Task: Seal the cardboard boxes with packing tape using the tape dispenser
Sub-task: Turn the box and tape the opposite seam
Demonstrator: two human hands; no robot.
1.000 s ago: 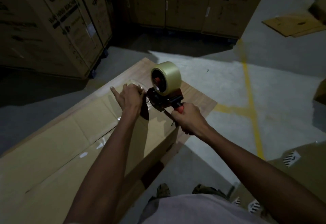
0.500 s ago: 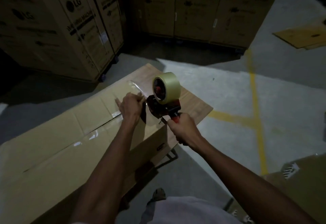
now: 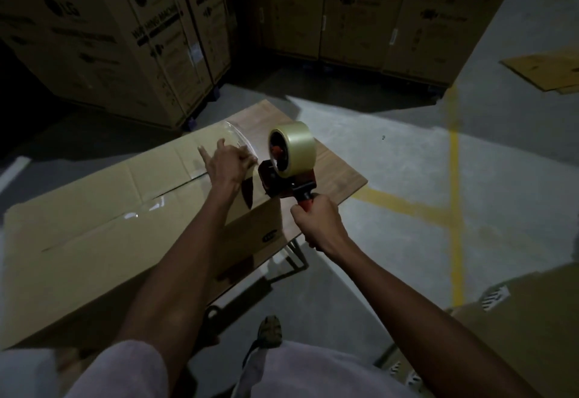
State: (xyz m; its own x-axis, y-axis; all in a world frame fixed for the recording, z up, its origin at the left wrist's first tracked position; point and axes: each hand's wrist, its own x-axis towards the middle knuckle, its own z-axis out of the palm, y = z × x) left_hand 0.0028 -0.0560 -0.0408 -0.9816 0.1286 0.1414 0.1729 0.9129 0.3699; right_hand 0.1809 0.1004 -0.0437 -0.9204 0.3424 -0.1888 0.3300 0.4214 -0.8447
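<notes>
Right hand (image 3: 316, 222) wraps its fingers (image 3: 300, 209) tight round the red handle of the tape dispenser (image 3: 286, 178), whose tape roll (image 3: 293, 151) stands just beyond those fingers, at the cardboard box (image 3: 94, 225) end. Left hand (image 3: 228, 164) rests on the box top beside the dispenser w/ index finger straight, other fingers curled on a loose clear tape strip (image 3: 241, 140) arching up past them. Taped seam runs away from the left fingers toward the box's far end. Box sits on a wood worktop (image 3: 338, 172). LG cartons (image 3: 141, 37) behind.

Bare floor (image 3: 407, 159) right of the box (image 3: 94, 241); stacked cartons (image 3: 125, 37) apparently wall off behind.
</notes>
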